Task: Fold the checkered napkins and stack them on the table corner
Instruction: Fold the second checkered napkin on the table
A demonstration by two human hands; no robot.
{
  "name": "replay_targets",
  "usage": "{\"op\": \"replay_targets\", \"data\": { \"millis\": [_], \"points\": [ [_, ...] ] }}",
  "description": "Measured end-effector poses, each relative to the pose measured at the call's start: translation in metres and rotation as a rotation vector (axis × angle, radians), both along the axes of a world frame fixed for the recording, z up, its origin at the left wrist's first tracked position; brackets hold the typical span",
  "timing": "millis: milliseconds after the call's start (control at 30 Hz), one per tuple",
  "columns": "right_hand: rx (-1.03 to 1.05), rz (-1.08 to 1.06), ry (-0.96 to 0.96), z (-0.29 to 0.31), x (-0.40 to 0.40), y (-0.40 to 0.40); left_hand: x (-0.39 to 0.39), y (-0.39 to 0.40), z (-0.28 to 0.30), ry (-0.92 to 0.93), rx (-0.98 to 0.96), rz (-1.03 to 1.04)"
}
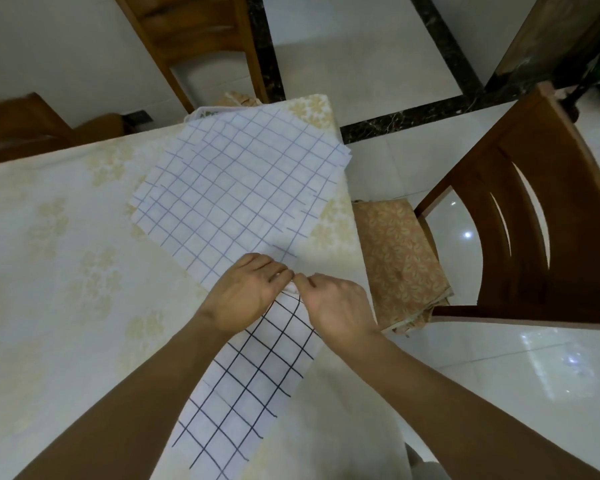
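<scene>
While both hands meet near the table's right edge, left hand and right hand each pinch one white corner of the checkered napkin: dark grid, hanging toward the camera. One stack of spread napkins, faint blue grid, lies on the far corner. Three wooden chairs; nearest one right.

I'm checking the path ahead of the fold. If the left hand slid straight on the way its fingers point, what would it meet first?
Probably the right hand: the left hand points right, fingertips nearly touching it, both pinching the checkered napkin. Depth is unclear.
</scene>
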State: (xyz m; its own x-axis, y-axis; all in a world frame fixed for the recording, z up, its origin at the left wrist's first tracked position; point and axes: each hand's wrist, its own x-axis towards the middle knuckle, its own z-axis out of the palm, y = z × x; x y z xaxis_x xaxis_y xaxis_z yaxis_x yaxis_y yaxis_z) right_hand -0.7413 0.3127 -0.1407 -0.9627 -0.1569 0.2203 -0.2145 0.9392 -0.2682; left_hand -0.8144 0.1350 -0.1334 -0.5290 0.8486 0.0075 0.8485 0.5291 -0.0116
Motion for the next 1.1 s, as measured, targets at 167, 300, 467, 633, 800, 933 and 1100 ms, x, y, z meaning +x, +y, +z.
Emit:
{"op": "replay_targets", "data": {
  "millis": [167,300,467,633,800,933,1100],
  "points": [
    [-0.073,-0.023,0.098,0.005,0.034,-0.031,0.029,-0.023,0.016,-0.028,0.02,0.034],
    [-0.056,-0.024,0.043,-0.007,0.066,-0.069,0.05,-0.055,0.016,-0.06,0.042,0.04],
    [-0.043,-0.077,0.038,-0.012,0.107,-0.126,0.081,-0.107,0.007,-0.035,0.081,0.037],
    [-0.008,-0.141,0.023,-0.018,0.145,-0.189,0.107,-0.161,-0.007,-0.065,0.131,0.018],
    [-0.021,-0.171,-0.015,-0.032,0.176,-0.233,0.132,-0.202,-0.014,-0.093,0.173,-0.043],
    [-0.022,-0.161,-0.089,-0.048,0.195,-0.254,0.149,-0.23,-0.033,-0.164,0.162,-0.093],
    [-0.031,-0.165,-0.173,-0.074,0.214,-0.268,0.166,-0.253,-0.057,-0.216,0.117,-0.081]
  ]
}}
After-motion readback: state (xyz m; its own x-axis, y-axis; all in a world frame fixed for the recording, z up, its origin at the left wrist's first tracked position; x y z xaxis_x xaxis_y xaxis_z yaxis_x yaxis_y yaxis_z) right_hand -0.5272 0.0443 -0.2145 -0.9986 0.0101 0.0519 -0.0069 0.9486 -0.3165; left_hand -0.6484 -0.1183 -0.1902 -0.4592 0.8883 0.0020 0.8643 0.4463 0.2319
